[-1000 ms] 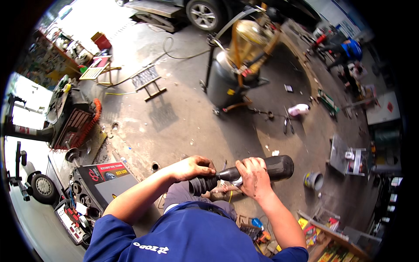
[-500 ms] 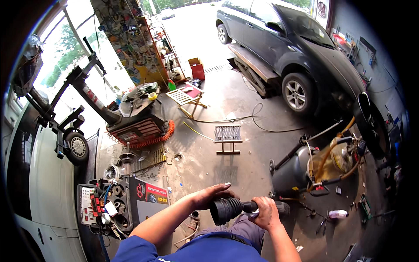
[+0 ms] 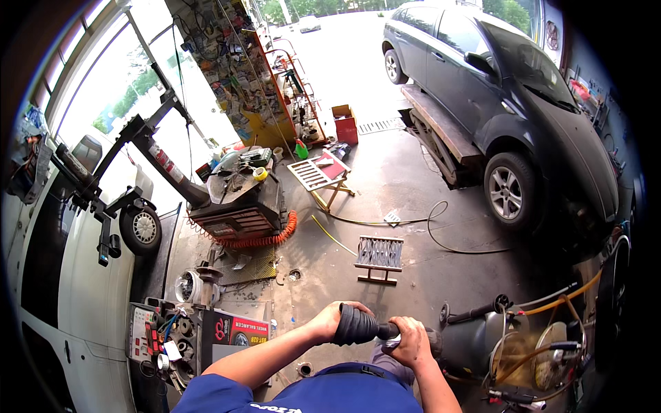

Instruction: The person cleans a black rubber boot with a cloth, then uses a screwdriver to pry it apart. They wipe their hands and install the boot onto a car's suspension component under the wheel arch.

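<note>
In front of my waist is a drive shaft with a black ribbed rubber boot [image 3: 355, 325], lying roughly level. My left hand [image 3: 335, 318] is against the boot's wide left end, its fingers curled over the far side and partly hidden by the rubber. My right hand [image 3: 411, 341] is closed around the shaft beyond the boot's narrow end. Between boot and right hand, a short dark length shows. The shaft's far right end, past my right hand, merges with the dark background.
A low folding stool [image 3: 379, 256] stands ahead, a slatted folding chair [image 3: 318, 173] behind it. To the left are a wheel balancer [image 3: 237, 332] and tyre changer [image 3: 241, 224]. A dark car [image 3: 482, 89] sits on a lift ramp [image 3: 441, 127]. A tank with hoses [image 3: 475, 344] stands right.
My left hand has gone from stretched-out fingers above the boot to curling around its wide end. The boot has tilted slightly, and my view has shifted left and upward.
</note>
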{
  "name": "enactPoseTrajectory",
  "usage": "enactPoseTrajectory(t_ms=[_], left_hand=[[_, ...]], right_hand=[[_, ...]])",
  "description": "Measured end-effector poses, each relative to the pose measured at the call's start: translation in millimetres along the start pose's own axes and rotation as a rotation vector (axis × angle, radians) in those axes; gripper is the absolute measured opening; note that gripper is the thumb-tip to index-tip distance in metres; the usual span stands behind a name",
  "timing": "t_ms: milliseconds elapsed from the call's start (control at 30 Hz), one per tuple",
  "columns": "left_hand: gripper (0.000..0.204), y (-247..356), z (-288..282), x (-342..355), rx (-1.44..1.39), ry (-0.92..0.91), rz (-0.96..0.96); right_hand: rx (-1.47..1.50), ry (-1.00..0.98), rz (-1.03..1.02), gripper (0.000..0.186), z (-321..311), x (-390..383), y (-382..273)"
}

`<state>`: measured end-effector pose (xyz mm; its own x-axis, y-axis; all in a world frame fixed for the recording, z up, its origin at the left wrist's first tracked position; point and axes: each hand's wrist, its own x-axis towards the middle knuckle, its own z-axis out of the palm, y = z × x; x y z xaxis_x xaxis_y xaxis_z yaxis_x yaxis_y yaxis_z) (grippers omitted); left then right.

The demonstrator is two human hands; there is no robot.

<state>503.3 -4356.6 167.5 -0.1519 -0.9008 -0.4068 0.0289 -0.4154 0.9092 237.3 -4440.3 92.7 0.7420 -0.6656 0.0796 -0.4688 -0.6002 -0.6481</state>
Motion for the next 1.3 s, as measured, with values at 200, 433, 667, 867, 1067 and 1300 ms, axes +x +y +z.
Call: enactPoseTrajectory(t_ms=[200, 433, 667, 867, 1067, 1300], left_hand=[[0.048, 46.6, -36.2, 78.1, 0.26, 0.241, 0.133], [0.047, 53.1, -108.3, 135.9, 0.274, 0.322, 0.172], [0.047, 85.3, -211.0, 197.0, 0.288, 0.296, 0.341], [0.045, 102.2, -296.4, 229.2, 0.25, 0.196, 0.435], [0.038, 138.8, -350.7, 253.3, 0.451, 0.012, 0.515], [0.036, 137.4, -365.8, 297.1, 0.415, 0.019, 0.443]], right_hand=[[0.03, -0.024, -0.112, 0.06, -35.2, 119.6, 49.0], [-0.082, -0.126, -0.189, 0.058, -49.1, 234.9, 63.9], [-0.154, -0.085, -0.203, 0.063, -51.1, 352.9, 56.9], [-0.19, -0.212, -0.121, 0.062, -47.0, 434.7, 33.1], [-0.113, -0.349, -0.098, 0.057, -52.1, 483.5, 22.2], [-0.13, -0.365, -0.128, 0.06, -57.0, 522.8, 57.4]])
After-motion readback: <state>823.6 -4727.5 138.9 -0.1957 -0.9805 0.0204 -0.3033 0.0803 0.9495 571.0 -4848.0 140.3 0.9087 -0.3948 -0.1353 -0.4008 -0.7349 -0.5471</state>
